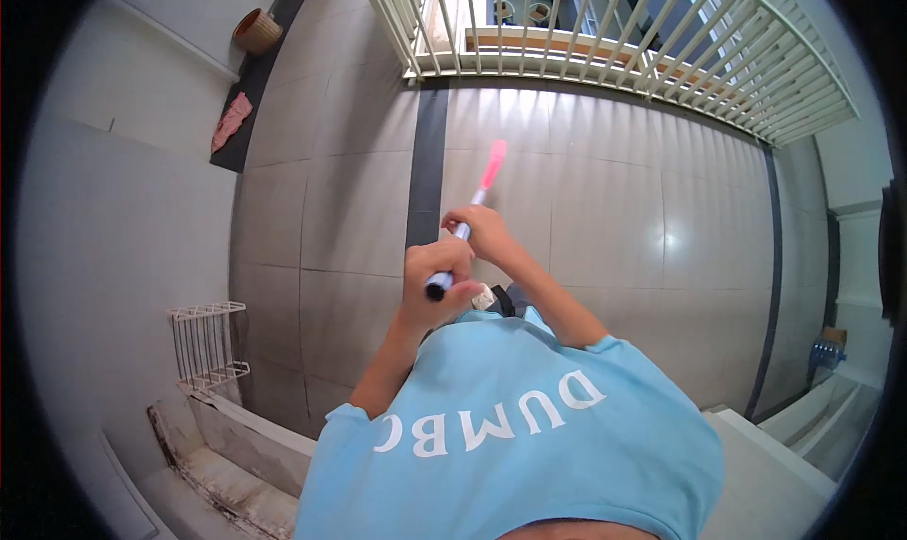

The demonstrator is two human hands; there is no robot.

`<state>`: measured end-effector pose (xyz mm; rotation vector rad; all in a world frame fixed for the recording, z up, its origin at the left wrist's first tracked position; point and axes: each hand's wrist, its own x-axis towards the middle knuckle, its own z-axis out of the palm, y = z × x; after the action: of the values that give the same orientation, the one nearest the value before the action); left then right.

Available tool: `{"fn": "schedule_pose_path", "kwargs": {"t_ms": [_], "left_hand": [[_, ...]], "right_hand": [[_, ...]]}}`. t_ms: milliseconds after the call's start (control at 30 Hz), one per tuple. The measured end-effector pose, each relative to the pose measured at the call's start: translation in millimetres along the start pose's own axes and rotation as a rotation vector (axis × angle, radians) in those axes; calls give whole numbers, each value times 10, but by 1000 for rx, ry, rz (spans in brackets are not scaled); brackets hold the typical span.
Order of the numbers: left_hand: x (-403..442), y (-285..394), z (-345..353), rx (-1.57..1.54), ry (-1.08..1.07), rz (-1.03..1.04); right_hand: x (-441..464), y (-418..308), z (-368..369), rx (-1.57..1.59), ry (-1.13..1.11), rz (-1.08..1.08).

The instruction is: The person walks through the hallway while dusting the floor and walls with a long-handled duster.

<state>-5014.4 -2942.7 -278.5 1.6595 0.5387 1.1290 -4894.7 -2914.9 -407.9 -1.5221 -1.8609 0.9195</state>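
A long handle (462,230) with a dark end cap points down and away from my body over the tiled floor, and a pink part (493,165) shows at its far end. My left hand (437,274) is wrapped round the handle close to the dark cap. Farther along, my right hand (479,230) grips the same handle with bent fingers. The pink end lies beyond both hands, above or on the pale tiles; whether it touches them I cannot tell.
White railings (567,58) run along the far side. A woven basket (257,33) and a pink cloth (231,122) are at the upper left. A white rack (208,346) stands at the left, and a large bottle (828,354) is at the right edge.
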Motion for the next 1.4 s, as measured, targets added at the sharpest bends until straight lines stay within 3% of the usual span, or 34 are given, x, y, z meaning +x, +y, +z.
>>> {"fn": "schedule_pose_path", "kwargs": {"t_ms": [33,100,167,233,300,433,533,600,633,700,733,800,933,967,1033,1167,1233,1267,1400], "left_hand": [[98,54,-7,-162,64,11],[308,-42,11,-245,47,-2],[427,-388,171,-514,40,-61],[533,-701,505,-582,-72,-144],[616,-1176,819,-657,-265,-387],[820,-1882,1138,-536,-259,-520],[1084,-2036,922,-345,-189,-594],[1416,-1665,708,-152,-121,-628],[1457,-1661,611,-47,-88,-554],[1617,-1626,388,192,-109,-455],[1685,-1670,355,197,-96,-465],[1820,-1752,269,554,-142,-272],[2102,-1820,-68,485,-76,-280],[2262,-1677,-135,389,-9,-218],[2442,-1385,-393,227,7,-280],[2767,-1193,-710,-186,-44,-183],[3010,-1269,-667,-145,0,-567],[3075,-1526,-613,-46,-36,-656],[3180,-2861,-63,100,-163,-648]], "right_hand": [[-75,-35,-177,-18,-21,38],[-277,-2,-456,40,161,-5],[-449,70,-772,15,112,164],[-603,439,-917,-77,223,326],[-714,1042,-1026,-181,191,407],[-595,1879,-967,-169,163,557],[-104,2120,-811,-51,137,455],[396,2018,-677,45,169,284],[617,1919,-603,100,176,194],[1150,1880,-444,424,-40,47],[1396,1946,-285,404,17,-81],[1777,1962,-161,426,35,-233],[2356,1488,-541,421,66,-341],[2455,1309,-704,259,75,-337],[2601,1068,-911,-3,-111,-164],[2516,830,-1515,-221,-174,19],[2441,1153,-1682,-317,-161,163],[2405,1463,-1734,-373,-128,201],[2209,2774,-1928,-498,-50,274]]}}
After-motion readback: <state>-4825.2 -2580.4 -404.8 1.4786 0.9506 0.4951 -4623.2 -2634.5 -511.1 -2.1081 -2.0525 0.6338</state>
